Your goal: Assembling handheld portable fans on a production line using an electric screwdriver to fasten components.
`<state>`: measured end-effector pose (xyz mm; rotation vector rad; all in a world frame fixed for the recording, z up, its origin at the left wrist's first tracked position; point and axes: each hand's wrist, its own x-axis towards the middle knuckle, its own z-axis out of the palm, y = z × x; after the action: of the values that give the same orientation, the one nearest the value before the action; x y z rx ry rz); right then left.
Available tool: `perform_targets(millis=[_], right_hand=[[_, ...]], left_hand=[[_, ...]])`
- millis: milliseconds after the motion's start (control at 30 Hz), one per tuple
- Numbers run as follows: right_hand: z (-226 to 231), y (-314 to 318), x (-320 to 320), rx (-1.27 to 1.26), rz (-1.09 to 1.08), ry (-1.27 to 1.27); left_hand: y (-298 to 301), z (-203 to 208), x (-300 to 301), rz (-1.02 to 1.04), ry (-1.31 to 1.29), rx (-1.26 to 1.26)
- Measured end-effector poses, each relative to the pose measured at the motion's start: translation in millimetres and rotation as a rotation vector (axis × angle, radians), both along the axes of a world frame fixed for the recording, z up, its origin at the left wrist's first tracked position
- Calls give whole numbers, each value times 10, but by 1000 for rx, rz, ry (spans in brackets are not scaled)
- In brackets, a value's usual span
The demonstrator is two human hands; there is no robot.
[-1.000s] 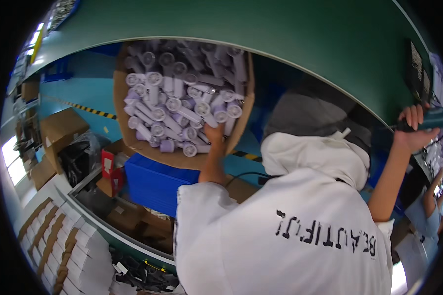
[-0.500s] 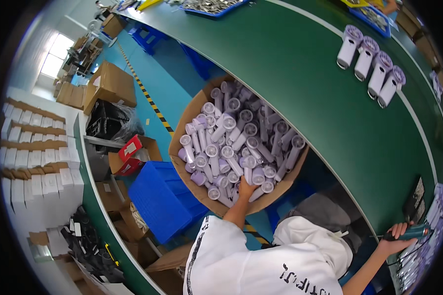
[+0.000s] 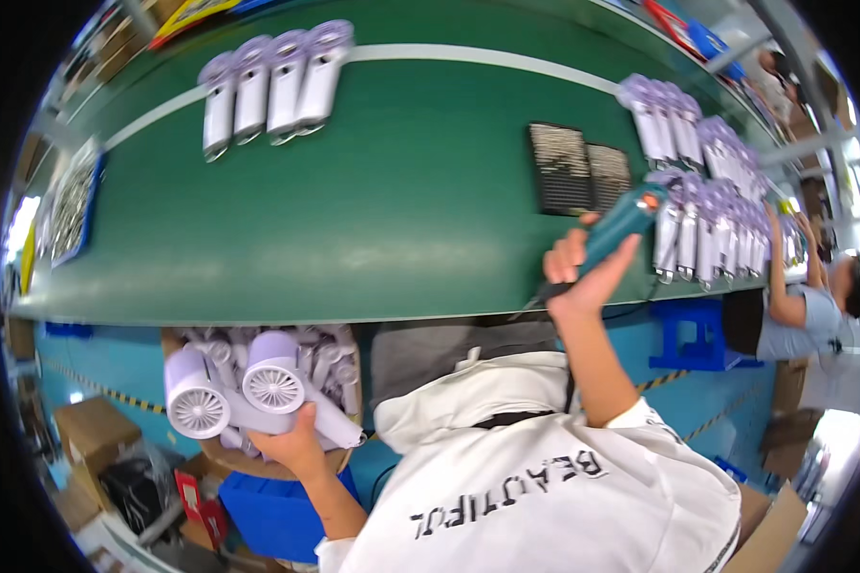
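My left hand grips two lilac-and-white handheld fans, one with its round grille at the left and the other beside it. They are held above the cardboard box, which is full of similar fans and partly hidden behind them. In my right hand is a teal electric screwdriver, its dark tip pointing down and left near the table's edge. A dark case of screwdriver bits lies on the green table just beyond that hand.
A row of several fans lies at the table's far left, and more groups of fans lie at the right. A blue tray of metal parts sits at the left end. Another person works at the right, near a blue stool.
The view has swung to the right. My left hand has come up out of the box with two fans. My right hand still holds the screwdriver, now over the table's near edge.
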<state>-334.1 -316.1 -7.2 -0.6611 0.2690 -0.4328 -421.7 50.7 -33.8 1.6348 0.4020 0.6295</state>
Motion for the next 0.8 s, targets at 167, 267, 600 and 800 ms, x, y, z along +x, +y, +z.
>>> perform_targets(millis=[167,267,600,800], right_hand=[[40,-221,-192,16,-176,42],[-24,-287,-237,93,-119,39],[-25,-349,-269,69,45,169],[65,-437,-333,-104,194,263]], left_hand=[[-1687,390,1283,-638,223,-101],[-2281,507,1760,-793,521,-109],[-2413,632,2039,-1020,746,58],[-2244,981,1761,-971,529,1047]])
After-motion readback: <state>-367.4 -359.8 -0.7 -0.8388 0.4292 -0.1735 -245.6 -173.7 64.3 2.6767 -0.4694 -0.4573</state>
